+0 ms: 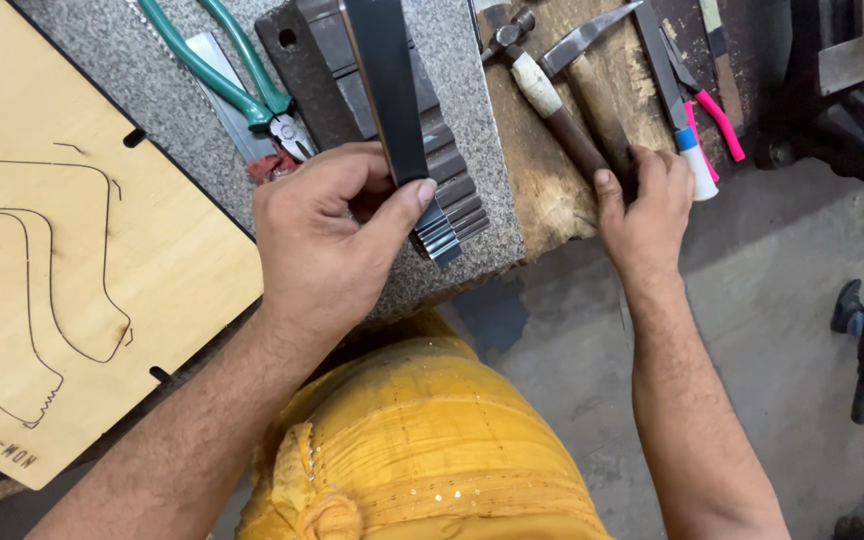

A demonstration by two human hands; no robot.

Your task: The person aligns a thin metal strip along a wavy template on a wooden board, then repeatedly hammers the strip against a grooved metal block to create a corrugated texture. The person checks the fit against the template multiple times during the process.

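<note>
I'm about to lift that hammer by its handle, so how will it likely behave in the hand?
The hammer probably feels head-heavy: a metal head sits on a slim wooden handle. Gripped at the handle's end, as the right hand does, the head would likely dip. It looks rigid, and its flat head makes rolling on the wooden block unlikely.

Hammers (552, 95), green pliers (242, 80) and a grooved metal block (452, 190) crowd the bench; the wooden board (82, 300) lies flat, free above.
</note>
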